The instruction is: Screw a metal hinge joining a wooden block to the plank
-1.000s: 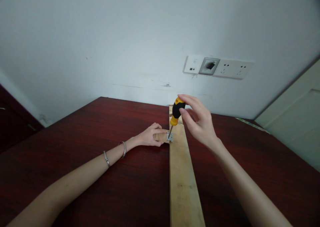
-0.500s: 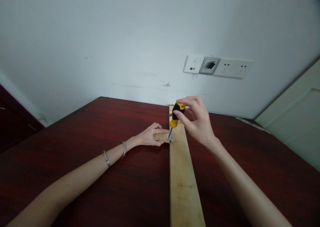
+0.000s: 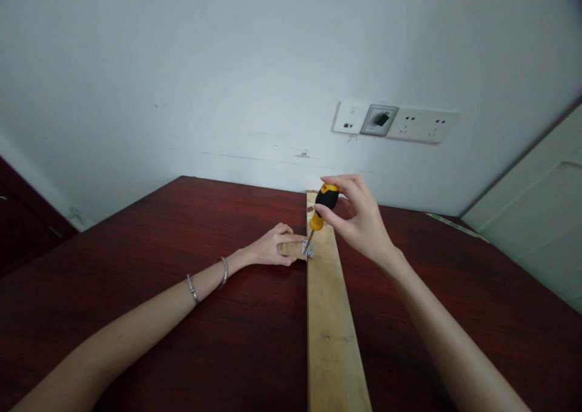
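My right hand [image 3: 359,218] grips a yellow and black screwdriver [image 3: 325,199] by its handle, thumb on one side and fingertips on the other. The shaft slants down to the left, and its tip meets a small metal hinge [image 3: 308,248]. That hinge bridges a short wooden block [image 3: 291,249] and the left edge of a long wooden plank [image 3: 334,321]. Closed around the short block, my left hand [image 3: 275,245] has fingers on both its far and near sides. Which screw the tip touches is too small to make out.
The plank lies lengthwise on a dark red wooden table [image 3: 218,351], its far end near the white wall [image 3: 227,66]. Sockets [image 3: 422,125] sit on that wall at the right. A pale panel [image 3: 536,206] stands beyond the table's right side.
The screwdriver handle has turned slightly in my right hand and leans a little more to the right. My left hand stays on the block; the whole view has shifted marginally.
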Tool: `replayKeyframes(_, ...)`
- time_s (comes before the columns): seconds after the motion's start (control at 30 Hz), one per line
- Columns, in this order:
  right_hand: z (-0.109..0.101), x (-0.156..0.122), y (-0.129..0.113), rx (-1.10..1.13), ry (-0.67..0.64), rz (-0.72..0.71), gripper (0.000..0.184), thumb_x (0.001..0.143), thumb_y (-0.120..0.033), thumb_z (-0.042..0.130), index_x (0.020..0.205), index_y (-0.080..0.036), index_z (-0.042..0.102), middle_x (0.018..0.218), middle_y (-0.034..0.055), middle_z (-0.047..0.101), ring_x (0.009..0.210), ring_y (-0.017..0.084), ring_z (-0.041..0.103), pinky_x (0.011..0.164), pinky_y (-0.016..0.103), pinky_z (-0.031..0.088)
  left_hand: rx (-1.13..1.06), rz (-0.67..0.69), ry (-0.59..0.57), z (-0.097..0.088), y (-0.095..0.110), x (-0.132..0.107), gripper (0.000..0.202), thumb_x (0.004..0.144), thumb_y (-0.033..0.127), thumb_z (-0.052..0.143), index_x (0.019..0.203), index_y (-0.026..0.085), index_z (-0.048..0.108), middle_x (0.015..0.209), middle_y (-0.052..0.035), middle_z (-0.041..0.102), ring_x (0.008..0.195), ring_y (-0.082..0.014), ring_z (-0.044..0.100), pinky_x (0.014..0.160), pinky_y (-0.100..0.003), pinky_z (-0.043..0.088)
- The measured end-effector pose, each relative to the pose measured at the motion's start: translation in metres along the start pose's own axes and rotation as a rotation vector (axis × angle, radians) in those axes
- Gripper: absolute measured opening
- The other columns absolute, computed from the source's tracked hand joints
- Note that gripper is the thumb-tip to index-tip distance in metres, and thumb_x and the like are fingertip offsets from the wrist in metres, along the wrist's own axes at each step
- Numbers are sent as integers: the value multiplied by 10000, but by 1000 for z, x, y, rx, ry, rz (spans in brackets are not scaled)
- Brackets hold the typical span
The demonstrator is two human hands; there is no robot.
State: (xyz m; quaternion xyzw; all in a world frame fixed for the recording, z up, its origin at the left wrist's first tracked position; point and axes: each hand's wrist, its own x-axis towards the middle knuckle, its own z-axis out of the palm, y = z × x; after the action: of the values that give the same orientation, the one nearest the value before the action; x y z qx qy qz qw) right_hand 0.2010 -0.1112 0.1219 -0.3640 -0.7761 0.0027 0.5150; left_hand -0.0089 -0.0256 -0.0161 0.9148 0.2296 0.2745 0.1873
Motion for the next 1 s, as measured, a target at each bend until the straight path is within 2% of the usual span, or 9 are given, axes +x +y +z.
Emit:
replayKeyframes(0.1, -4, 0, 1, -5, -53, -68, 447, 877, -203, 537, 1320, -253, 503, 1226, 106, 557, 1133, 233, 551, 873, 409, 543, -2, 6, -4, 0, -1, 0, 612, 691, 248, 748, 1281, 267, 587, 1079, -41, 509, 1028, -203, 520, 959, -364, 447)
replayKeyframes(0.2, -5, 0, 4, -4, -66, -115, 444, 898, -182, 518, 1331, -277, 494, 1245, 84, 587, 1134, 217, 562, 874, 393, 538, -1, 35, 6, 1, -2, 0, 604, 693, 257, 746, 1277, 243, 593, 1067, -50, 508, 1015, -205, 521, 950, -364, 451)
replayKeyframes(0.43, 0, 1, 6, 29, -5, -57, 345, 829, -269, 661, 1166, -261, 589, 1091, 55, 626, 967, 195, 598, 763, 343, 564, 0, 37, 14, 0, -2, 0, 593, 686, 251, 747, 1262, 254, 605, 1066, -50, 499, 1016, -206, 519, 949, -370, 449)
replayKeyframes(0.67, -6, -1, 1, 27, -52, -57, 415, 842, -186, 564, 1251, -253, 574, 1037, 76, 505, 998, 203, 537, 765, 352, 577, 10, 28, 12, 1, -1, 0, 600, 680, 256, 751, 1263, 242, 609, 1058, -51, 499, 1011, -207, 521, 947, -366, 449)
replayKeyframes(0.77, -4, -1, 4, -4, -52, -55, 478, 844, -217, 580, 1316, -269, 526, 1119, 89, 508, 1025, 212, 539, 763, 351, 576, 15, 15, 2, 0, 1, 0, 601, 678, 253, 750, 1263, 242, 609, 1062, -52, 499, 1012, -208, 521, 952, -370, 449)
replayKeyframes(0.87, 0, -1, 9, -45, -54, -61, 544, 854, -280, 609, 1376, -277, 456, 1172, 84, 580, 985, 211, 579, 761, 355, 565, 10, 9, 1, -1, 1, 0, 602, 679, 254, 753, 1263, 254, 607, 1071, -49, 501, 1022, -206, 520, 963, -370, 444)
replayKeyframes(1.0, 0, -1, 10, -59, -48, -56, 491, 837, -333, 645, 1307, -252, 524, 1139, 83, 634, 968, 221, 600, 780, 370, 554, 13, 15, 3, 0, 0, 0, 600, 681, 258, 756, 1262, 266, 606, 1060, -45, 504, 1021, -208, 520, 957, -375, 445)
